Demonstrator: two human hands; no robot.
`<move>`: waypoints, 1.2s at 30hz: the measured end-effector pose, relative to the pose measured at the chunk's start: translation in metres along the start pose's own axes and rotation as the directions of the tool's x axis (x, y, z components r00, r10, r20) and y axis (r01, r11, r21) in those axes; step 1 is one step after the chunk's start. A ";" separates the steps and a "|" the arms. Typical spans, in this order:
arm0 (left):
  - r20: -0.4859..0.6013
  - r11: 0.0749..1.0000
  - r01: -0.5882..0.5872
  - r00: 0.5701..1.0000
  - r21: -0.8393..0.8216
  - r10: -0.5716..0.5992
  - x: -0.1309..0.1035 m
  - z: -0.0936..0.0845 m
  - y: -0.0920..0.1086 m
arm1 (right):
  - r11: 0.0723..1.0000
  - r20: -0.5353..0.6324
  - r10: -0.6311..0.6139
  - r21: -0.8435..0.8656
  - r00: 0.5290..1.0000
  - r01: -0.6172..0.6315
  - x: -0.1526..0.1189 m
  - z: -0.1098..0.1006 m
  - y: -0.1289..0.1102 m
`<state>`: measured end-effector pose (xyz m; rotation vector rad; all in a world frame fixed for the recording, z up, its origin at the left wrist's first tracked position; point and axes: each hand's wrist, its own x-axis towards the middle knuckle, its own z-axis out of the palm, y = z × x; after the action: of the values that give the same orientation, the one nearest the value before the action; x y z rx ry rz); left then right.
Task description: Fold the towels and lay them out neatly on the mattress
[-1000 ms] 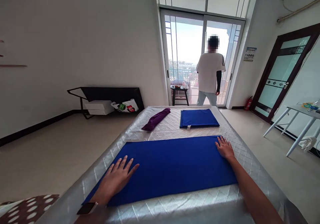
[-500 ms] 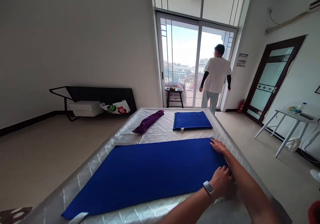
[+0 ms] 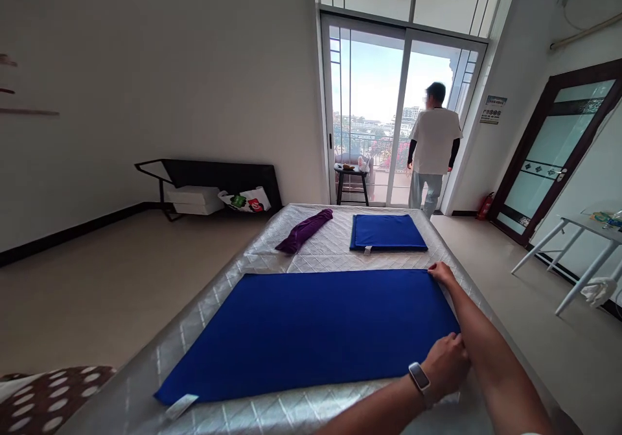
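A long, flat blue folded cloth (image 3: 311, 331) lies across the silvery quilted mattress (image 3: 272, 402), with a white tag (image 3: 181, 406) at its near left corner. My right hand (image 3: 440, 273) pinches the cloth's far right corner between thumb and fingers. Closer to me, my left hand (image 3: 446, 365), wearing a watch (image 3: 418, 376) on the wrist, is closed at the right edge of the same cloth; its fingertips are partly hidden. Beyond lie a smaller folded blue cloth (image 3: 389, 233) with a tag and a rolled purple cloth (image 3: 305, 231).
A person (image 3: 435, 143) stands by the sliding glass door (image 3: 367, 98), facing away. A dark stool (image 3: 352, 170) stands near the door. Left of the mattress a black frame (image 3: 218, 179) leans at the wall. A brown dotted cloth (image 3: 63, 393) shows at lower left, a light table (image 3: 590, 227) at right.
My right hand has gone from lying on the cloth to pinching its corner. My left hand stays at the right edge. The view has turned slightly left.
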<state>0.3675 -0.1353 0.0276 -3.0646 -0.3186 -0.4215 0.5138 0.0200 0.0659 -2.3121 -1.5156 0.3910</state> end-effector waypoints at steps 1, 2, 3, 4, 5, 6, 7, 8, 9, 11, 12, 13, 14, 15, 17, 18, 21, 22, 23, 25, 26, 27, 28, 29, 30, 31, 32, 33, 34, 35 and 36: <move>0.005 1.000 0.021 1.000 -0.006 -0.021 -0.003 -0.002 -0.002 | 0.999 0.025 0.016 0.034 1.000 -0.017 0.001 -0.004 -0.003; 0.007 0.998 0.059 0.998 -0.029 -0.059 -0.008 -0.005 -0.003 | 0.997 0.044 0.029 0.069 0.999 -0.032 0.001 -0.007 -0.006; 0.005 0.991 0.117 0.993 -0.070 -0.117 -0.016 -0.009 -0.006 | 0.994 0.053 0.037 0.104 0.998 -0.042 0.001 -0.010 -0.010; -0.003 0.974 0.188 0.982 -0.128 -0.190 -0.026 -0.013 -0.008 | 0.989 0.062 0.040 0.143 0.997 -0.049 0.000 -0.012 -0.014; -0.016 0.944 0.264 0.962 -0.199 -0.272 -0.038 -0.018 -0.012 | 0.981 0.074 0.039 0.185 0.997 -0.052 -0.001 -0.014 -0.019; -0.031 0.901 0.336 0.933 -0.274 -0.357 -0.052 -0.024 -0.015 | 0.971 0.092 0.031 0.232 0.995 -0.052 -0.003 -0.015 -0.024; -0.047 0.852 0.398 0.898 -0.339 -0.438 -0.068 -0.031 -0.019 | 0.958 0.116 0.015 0.283 0.993 -0.047 -0.005 -0.016 -0.029; -0.063 0.806 0.447 0.860 -0.388 -0.507 -0.086 -0.038 -0.023 | 0.941 0.143 -0.012 0.337 0.990 -0.037 -0.007 -0.015 -0.035; -0.082 0.761 0.490 0.816 -0.426 -0.572 -0.105 -0.047 -0.027 | 0.919 0.172 -0.050 0.393 0.984 -0.021 -0.010 -0.015 -0.043; -0.128 0.672 0.559 0.715 -0.485 -0.687 -0.145 -0.065 -0.034 | 0.865 0.218 -0.149 0.501 0.965 0.021 -0.015 -0.010 -0.061; -0.153 0.632 0.585 0.661 -0.507 -0.734 -0.165 -0.073 -0.036 | 0.834 0.232 -0.204 0.550 0.951 0.044 -0.018 -0.007 -0.073; -0.176 0.598 0.605 0.611 -0.526 -0.772 -0.185 -0.081 -0.039 | 0.802 0.241 -0.258 0.594 0.936 0.068 -0.020 -0.002 -0.086; -0.198 0.571 0.620 0.566 -0.538 -0.801 -0.204 -0.089 -0.041 | 0.771 0.242 -0.309 0.630 0.920 0.094 -0.023 0.004 -0.102; -0.220 0.550 0.636 0.524 -0.542 -0.823 -0.222 -0.095 -0.043 | 0.742 0.237 -0.358 0.659 0.903 0.121 -0.026 0.011 -0.119; -0.289 0.527 0.672 0.442 -0.520 -0.849 -0.255 -0.104 -0.045 | 0.692 0.214 -0.448 0.697 0.868 0.185 -0.032 0.027 -0.158; -0.341 0.523 0.694 0.398 -0.495 -0.852 -0.270 -0.107 -0.045 | 0.671 0.196 -0.488 0.707 0.850 0.223 -0.035 0.036 -0.179; -0.507 0.502 0.763 0.269 -0.408 -0.819 -0.308 -0.119 -0.045 | 0.620 0.128 -0.594 0.702 0.794 0.350 -0.048 0.066 -0.247; -0.545 0.485 0.785 0.229 -0.387 -0.806 -0.319 -0.124 -0.045 | 0.607 0.104 -0.622 0.690 0.776 0.394 -0.052 0.077 -0.270; -0.574 0.459 0.807 0.189 -0.372 -0.797 -0.330 -0.128 -0.045 | 0.596 0.080 -0.647 0.673 0.758 0.438 -0.057 0.088 -0.293; -0.610 0.373 0.856 0.088 -0.358 -0.787 -0.354 -0.137 -0.047 | 0.577 0.033 -0.691 0.627 0.723 0.523 -0.067 0.110 -0.339; -0.620 0.314 0.881 0.029 -0.355 -0.784 -0.366 -0.140 -0.050 | 0.569 0.013 -0.710 0.600 0.704 0.563 -0.072 0.121 -0.361; -0.623 0.251 0.901 -0.026 -0.353 -0.782 -0.379 -0.141 -0.053 | 0.562 -0.002 -0.728 0.570 0.686 0.599 -0.077 0.132 -0.381; -0.622 0.185 0.918 -0.081 -0.351 -0.779 -0.392 -0.141 -0.057 | 0.558 -0.010 -0.744 0.540 0.668 0.630 -0.082 0.144 -0.399; -0.613 0.122 0.931 -0.124 -0.344 -0.780 -0.405 -0.140 -0.062 | 0.557 -0.008 -0.759 0.510 0.651 0.655 -0.087 0.156 -0.415; -0.598 0.067 0.942 -0.152 -0.328 -0.787 -0.418 -0.137 -0.067 | 0.561 0.003 -0.770 0.481 0.638 0.674 -0.092 0.168 -0.429; -0.574 0.021 0.952 -0.166 -0.304 -0.802 -0.430 -0.133 -0.071 | 0.567 0.023 -0.779 0.453 0.627 0.688 -0.097 0.180 -0.439; -0.544 -0.018 0.962 -0.170 -0.273 -0.822 -0.440 -0.128 -0.075 | 0.577 0.049 -0.784 0.425 0.619 0.697 -0.103 0.192 -0.447; -0.512 -0.047 0.971 -0.165 -0.234 -0.843 -0.449 -0.122 -0.078 | 0.588 0.076 -0.786 0.397 0.614 0.704 -0.108 0.203 -0.451; -0.482 -0.065 0.979 -0.152 -0.193 -0.863 -0.456 -0.116 -0.080 | 0.601 0.099 -0.784 0.369 0.613 0.709 -0.112 0.214 -0.453; -0.459 -0.070 0.986 -0.133 -0.152 -0.878 -0.461 -0.110 -0.082 | 0.614 0.116 -0.779 0.340 0.616 0.712 -0.116 0.223 -0.454; -0.451 -0.071 0.991 -0.115 -0.115 -0.885 -0.465 -0.104 -0.082 | 0.627 0.126 -0.772 0.312 0.623 0.714 -0.119 0.231 -0.452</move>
<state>-0.1147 -0.1529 0.0024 -1.6291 -2.3875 -0.8545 -0.0001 0.1088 0.0575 -1.2814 -2.2494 0.5880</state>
